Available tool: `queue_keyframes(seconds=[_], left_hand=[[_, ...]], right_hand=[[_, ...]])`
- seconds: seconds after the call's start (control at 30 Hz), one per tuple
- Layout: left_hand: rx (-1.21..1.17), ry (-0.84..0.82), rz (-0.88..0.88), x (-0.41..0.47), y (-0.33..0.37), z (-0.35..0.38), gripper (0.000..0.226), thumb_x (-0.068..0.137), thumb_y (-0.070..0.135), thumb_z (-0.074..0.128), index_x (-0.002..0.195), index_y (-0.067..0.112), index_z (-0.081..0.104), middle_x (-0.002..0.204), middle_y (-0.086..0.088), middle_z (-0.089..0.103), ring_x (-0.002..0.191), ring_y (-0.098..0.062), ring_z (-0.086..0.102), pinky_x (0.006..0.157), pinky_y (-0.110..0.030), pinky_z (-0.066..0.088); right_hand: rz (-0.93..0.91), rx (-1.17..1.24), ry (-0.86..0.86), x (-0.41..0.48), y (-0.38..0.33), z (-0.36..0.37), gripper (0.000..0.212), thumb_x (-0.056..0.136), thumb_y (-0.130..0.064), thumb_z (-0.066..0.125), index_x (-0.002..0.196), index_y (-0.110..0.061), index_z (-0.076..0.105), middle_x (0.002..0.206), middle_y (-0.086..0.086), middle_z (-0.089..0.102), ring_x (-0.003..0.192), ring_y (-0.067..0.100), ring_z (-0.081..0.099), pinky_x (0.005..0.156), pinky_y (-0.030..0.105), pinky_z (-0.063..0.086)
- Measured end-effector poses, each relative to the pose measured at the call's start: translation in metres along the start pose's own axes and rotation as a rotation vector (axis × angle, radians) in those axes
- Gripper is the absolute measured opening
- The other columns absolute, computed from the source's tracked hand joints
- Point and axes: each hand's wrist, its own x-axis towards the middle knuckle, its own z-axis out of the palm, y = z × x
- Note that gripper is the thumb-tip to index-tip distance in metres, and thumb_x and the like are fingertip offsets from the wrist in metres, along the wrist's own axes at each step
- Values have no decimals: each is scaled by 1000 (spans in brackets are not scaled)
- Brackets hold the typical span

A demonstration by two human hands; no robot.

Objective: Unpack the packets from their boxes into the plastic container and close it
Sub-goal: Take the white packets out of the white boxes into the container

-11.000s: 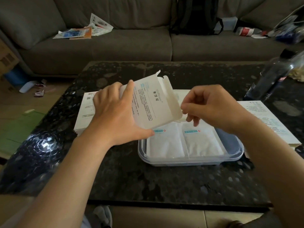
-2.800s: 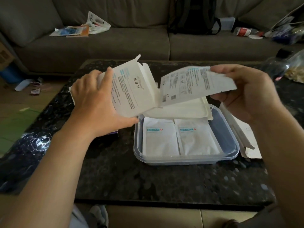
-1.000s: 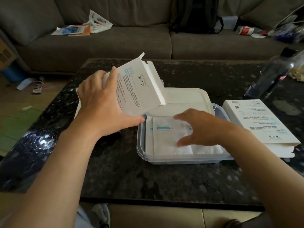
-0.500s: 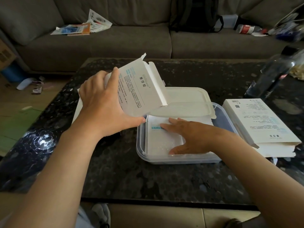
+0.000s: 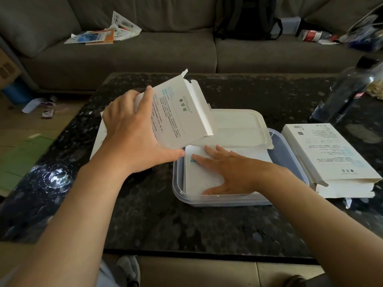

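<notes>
Head view: the left hand [image 5: 134, 139] grips an open white box [image 5: 178, 119] and holds it tilted above the near-left corner of the dark speckled table [image 5: 186, 224]. The thumb sits under the box's lower corner, the index finger lies along the printed face, and the other fingers curl behind the box. The open flaps of the box point up and away from the person.

The plastic container [image 5: 217, 200] stands on the table just right of the left hand, uncovered on its near side. White packets [image 5: 200, 177] lie flat inside it. The right hand [image 5: 230, 172] rests palm down on the packets, with fingers straight and slightly apart and the thumb near the container's front wall. The fingertips point toward the far-left corner of the container.

The translucent lid [image 5: 238, 127] lies across the far edge of the container, partly under the held box.

A second white box [image 5: 327, 156] lies flat on the table just right of the container, with its near end flap open. A flat white item [image 5: 99, 137] lies on the table beneath the left hand; what it is cannot be told. A dark bottle [image 5: 342, 96] stands at the far right of the table. A grey sofa [image 5: 145, 54] behind the table carries loose papers [image 5: 99, 34] and a black backpack [image 5: 246, 17].
</notes>
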Motion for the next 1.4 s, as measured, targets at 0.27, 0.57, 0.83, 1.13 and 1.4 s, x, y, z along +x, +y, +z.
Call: queue_keyframes(seconds=[0.27, 0.57, 0.83, 1.13, 1.4], left_hand=[[12, -11, 35, -1, 1, 5, 144, 36, 93, 52, 154, 23, 8, 148, -8, 25, 141, -30, 20, 117, -51, 14], [27, -29, 41, -3, 5, 9, 143, 37, 92, 53, 155, 23, 9, 150, -7, 22, 142, -29, 18, 117, -50, 13], [3, -27, 70, -4, 4, 6, 142, 36, 92, 50, 154, 23, 15, 149, -3, 24, 140, -28, 21, 118, -49, 13], [19, 57, 188, -5, 15, 10, 134, 43, 83, 65, 151, 18, 22, 143, -8, 34, 133, -31, 32, 115, -54, 24], [71, 149, 357, -12, 34, 17, 127, 49, 75, 73, 149, 8, 30, 142, -19, 38, 135, -38, 36, 114, -61, 23]], right_hand=[[9, -66, -20, 10, 4, 11, 100, 79, -83, 37, 152, -47, -21, 168, -5, -18, 156, 30, -7, 121, 64, 19], [-8, -72, 19, 14, 9, 17, 94, 87, -78, 40, 152, -48, -21, 168, -3, -15, 156, 30, -5, 123, 61, 16], [64, 384, 213, -28, -1, -38, 39, 89, -51, 67, 121, -30, 67, 126, -10, 64, 113, 10, 61, 102, 39, 50], [120, 757, 685, -42, -9, -60, 16, 91, -28, 73, 90, -18, 61, 80, -4, 71, 51, 16, 70, 45, 29, 58], [228, 601, 644, -22, -2, -47, 25, 93, -22, 72, 112, -24, 55, 87, -18, 55, 56, 15, 67, 42, 23, 56]])
